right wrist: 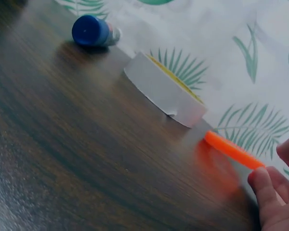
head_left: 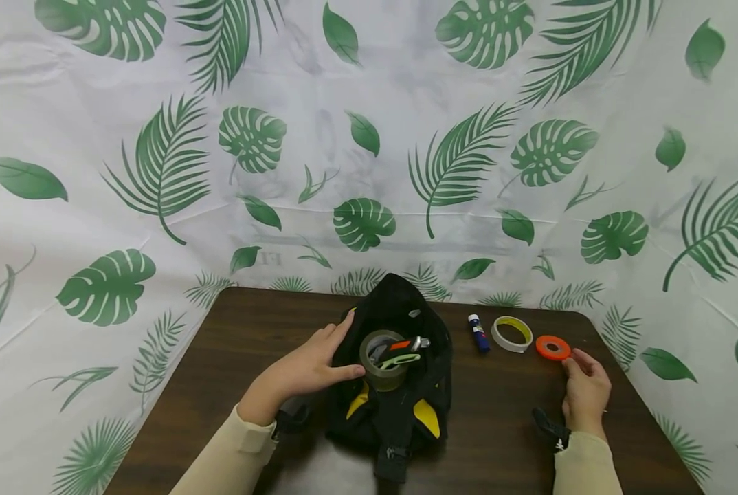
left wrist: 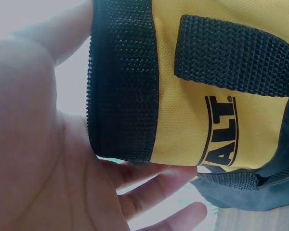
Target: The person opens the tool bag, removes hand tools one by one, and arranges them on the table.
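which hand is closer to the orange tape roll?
Right. The right hand has its fingertips at the orange tape roll, reaching for its near edge. The left hand is across the table, resting on the black bag.

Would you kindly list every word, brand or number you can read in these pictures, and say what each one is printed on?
"ALT" with a small registered mark: black letters on the yellow fabric panel of the black and yellow tool bag, left wrist view; the rest of the word is hidden.
Blue-capped glue stick: any label is too small to read.
White tape roll and orange tape roll: no print visible.
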The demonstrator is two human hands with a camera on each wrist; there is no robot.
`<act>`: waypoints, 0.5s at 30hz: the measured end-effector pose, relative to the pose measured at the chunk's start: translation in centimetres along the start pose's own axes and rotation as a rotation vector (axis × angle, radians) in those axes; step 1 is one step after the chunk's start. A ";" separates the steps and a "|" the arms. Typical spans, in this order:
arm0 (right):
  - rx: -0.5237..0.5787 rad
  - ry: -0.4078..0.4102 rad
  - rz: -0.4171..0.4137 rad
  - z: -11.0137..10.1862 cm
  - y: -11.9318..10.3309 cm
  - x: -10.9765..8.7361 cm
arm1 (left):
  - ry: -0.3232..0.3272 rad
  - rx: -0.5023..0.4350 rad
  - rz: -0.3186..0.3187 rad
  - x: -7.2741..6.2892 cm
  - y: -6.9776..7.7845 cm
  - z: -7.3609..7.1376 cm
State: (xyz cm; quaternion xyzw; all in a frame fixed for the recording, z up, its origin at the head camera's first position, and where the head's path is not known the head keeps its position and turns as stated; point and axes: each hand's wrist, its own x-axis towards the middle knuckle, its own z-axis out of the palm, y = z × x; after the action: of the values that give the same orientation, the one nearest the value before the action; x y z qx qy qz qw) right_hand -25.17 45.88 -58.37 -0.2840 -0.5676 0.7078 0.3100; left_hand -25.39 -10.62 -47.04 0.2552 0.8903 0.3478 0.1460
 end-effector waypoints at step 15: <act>-0.073 -0.043 -0.019 0.1 0.1 0.1 | 0.005 0.002 0.020 0.0 0.0 0.2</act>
State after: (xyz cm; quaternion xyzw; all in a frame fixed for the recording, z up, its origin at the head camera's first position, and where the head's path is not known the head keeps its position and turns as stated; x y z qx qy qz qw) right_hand -25.33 45.93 -58.47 -0.2743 -0.6025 0.6894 0.2939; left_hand -25.35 -10.51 -47.20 0.2634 0.8884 0.3490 0.1401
